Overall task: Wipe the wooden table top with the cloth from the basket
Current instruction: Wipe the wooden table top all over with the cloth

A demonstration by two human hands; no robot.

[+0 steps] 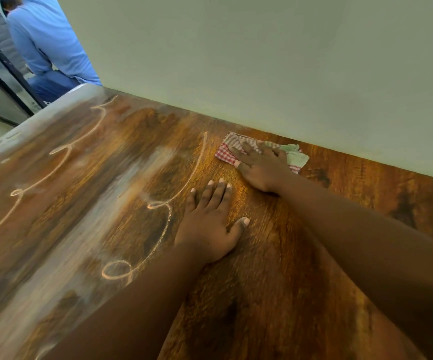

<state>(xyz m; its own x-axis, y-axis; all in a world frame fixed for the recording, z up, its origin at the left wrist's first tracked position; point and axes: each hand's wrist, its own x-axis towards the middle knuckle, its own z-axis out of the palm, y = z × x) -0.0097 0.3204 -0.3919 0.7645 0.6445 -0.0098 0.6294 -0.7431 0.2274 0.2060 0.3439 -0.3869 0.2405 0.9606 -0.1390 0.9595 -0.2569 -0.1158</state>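
1. Nearest, mid-table: left hand (207,224) laid flat on the wooden table top (275,294), fingers straight and close together, thumb spread, holding nothing — likely a brace for the long reach.
2. Left of it, looping chalk lines (163,232) and pale smears across the wood toward the left edge — probably the part not yet wiped.
3. Farther, near the back edge: right hand (259,165) pressing down on the red-checked cloth (225,154), fingers straight and slightly apart, not curled round it; flat pressure suits wiping.
4. Cloth bunched, green part trailing toward the wall (262,61), just short of it.
5. Beyond the far left corner, a person in a blue shirt (46,45), back turned.
6. No basket visible.
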